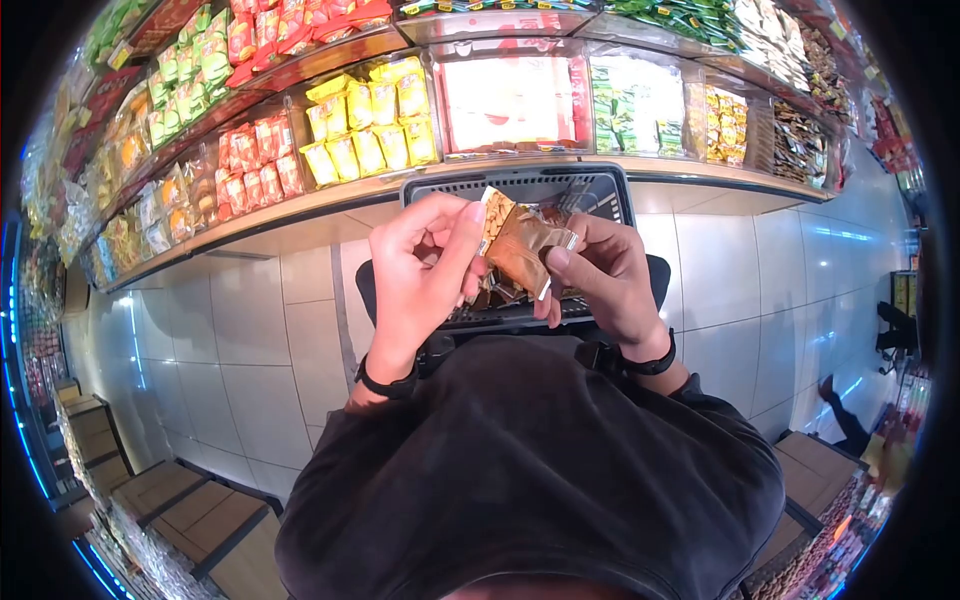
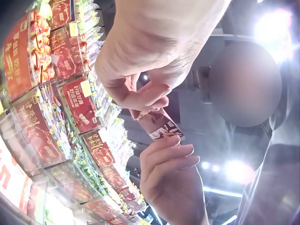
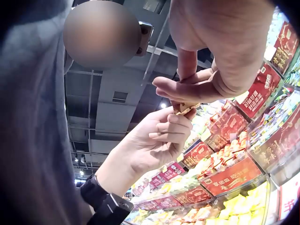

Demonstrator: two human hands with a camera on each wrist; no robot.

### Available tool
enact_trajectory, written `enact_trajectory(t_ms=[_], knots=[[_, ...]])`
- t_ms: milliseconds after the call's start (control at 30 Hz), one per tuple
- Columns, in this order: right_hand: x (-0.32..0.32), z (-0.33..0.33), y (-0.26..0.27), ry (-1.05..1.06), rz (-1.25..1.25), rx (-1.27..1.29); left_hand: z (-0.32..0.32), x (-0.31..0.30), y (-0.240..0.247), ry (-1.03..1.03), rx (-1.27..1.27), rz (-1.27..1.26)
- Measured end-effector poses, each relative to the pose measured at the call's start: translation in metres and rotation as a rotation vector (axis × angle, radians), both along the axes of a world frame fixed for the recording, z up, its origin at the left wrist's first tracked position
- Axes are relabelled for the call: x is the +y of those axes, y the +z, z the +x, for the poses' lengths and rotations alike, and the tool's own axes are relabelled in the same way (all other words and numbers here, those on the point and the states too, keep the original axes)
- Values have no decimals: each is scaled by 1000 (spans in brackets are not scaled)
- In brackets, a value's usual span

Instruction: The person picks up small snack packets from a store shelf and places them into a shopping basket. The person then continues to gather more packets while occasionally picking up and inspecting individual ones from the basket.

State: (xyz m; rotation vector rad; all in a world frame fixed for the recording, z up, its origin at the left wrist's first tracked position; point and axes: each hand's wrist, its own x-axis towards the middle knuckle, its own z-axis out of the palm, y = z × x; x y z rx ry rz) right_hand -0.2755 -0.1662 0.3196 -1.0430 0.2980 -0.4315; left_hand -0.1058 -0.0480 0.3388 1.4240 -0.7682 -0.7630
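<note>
A small brown and tan snack packet (image 1: pixel 522 245) is stretched between both hands in the head view. My left hand (image 1: pixel 428 262) pinches its left corner with thumb and fingers; my right hand (image 1: pixel 612 275) pinches its right edge. In the left wrist view the packet (image 2: pixel 161 125) shows between my left hand (image 2: pixel 150 56) and my right hand (image 2: pixel 171 180). The right wrist view shows only a bit of the packet (image 3: pixel 183 108), between my right hand (image 3: pixel 220 51) and left hand (image 3: pixel 154 143). Below the hands, more dark packets lie in a basket.
The grey basket (image 1: pixel 412 186) stands in front of the body, against the shelf's wooden edge (image 1: pixel 690 170). Bins of yellow packets (image 1: pixel 370 115), red packets (image 1: pixel 255 160) and green packets (image 1: pixel 625 115) line the shelf. Wooden crates (image 1: pixel 190 510) stand behind at the left; another person's leg (image 1: pixel 845 415) shows at right.
</note>
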Motion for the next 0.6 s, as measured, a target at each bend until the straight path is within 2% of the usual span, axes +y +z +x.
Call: enact_trajectory(t_ms=[433,500,533,600], knots=[[1,-10,-10,-80,-34,-84,-1,-1,-2,-93,-20,-78],[2,-8,-10,-123,-14,-69,-5,-5,-1,-63,152,-78],[0,-9,-12,-156,-4,-65,-7,-8,-2,-95,152,-98],[-4,-11,-17,-188,-111,-17,-10,-11,-9,-117,86,-55]])
